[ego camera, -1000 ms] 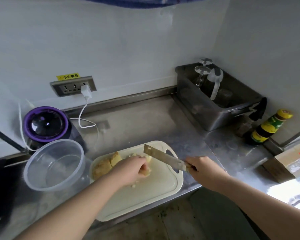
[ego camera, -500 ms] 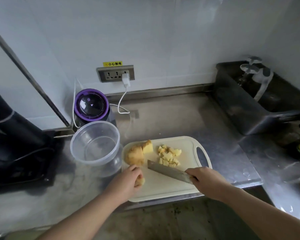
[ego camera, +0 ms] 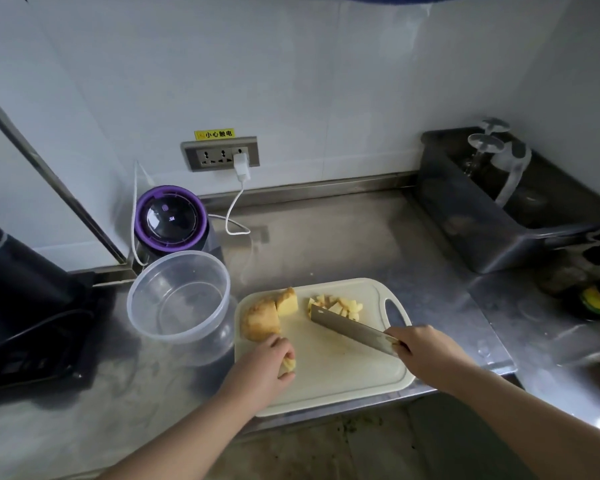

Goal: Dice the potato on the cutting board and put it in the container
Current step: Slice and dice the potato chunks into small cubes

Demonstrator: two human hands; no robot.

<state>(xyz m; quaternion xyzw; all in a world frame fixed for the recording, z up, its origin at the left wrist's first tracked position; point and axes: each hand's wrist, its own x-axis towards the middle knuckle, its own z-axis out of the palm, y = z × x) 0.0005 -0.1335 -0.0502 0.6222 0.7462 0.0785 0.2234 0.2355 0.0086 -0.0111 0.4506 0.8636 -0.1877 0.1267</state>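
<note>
The container stands on the worktop just left of the cutting board. My left hand curls round a small potato piece at the board's near left, the uncut chunk just beyond it. The knife slants from the diced pile back to my right hand, which grips its handle. The piece lies left of the blade.

Part-diced yellow potato on white rectangular plastic cutting board.
Big skin-on chunk at left edge, small cubes heaped near handle cutout; clear round plastic container upright just left.
</note>
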